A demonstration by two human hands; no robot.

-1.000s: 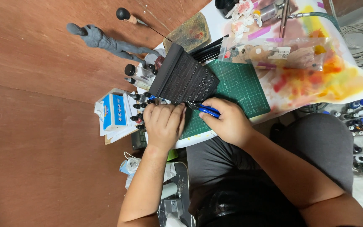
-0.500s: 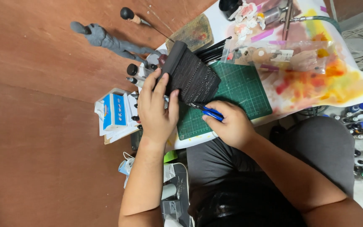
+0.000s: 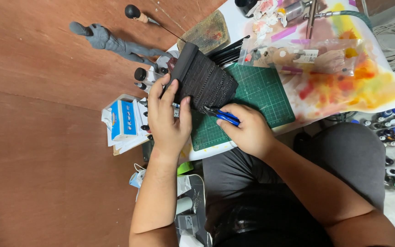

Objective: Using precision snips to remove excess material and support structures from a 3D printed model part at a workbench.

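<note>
The head view looks down on a white bench top with a reddish-brown floor beyond its left edge. Farthest left, a grey clay humanoid figure [image 3: 110, 43] lies on the floor, and below it a blue and white cardboard box [image 3: 123, 120] rests on papers at the bench's left edge, next to a row of small black-capped bottles [image 3: 143, 80]. The left hand [image 3: 170, 120] has its fingers closed around the near end of a dark, ridged, textured block [image 3: 203, 78], thumb on one side and fingers spread on the other, tilting it above the left edge of a green gridded cutting mat [image 3: 257, 98]. Just to the right, the right hand [image 3: 248, 130] is curled shut on blue-handled small cutters [image 3: 222, 115], whose tip touches the lower edge of the block. A bundle of black brushes [image 3: 227, 49] lies behind the block. Toward the bench's right edge sits a clear plastic bag [image 3: 298, 57] on a sheet stained with orange and yellow paint [image 3: 362, 87].
</note>
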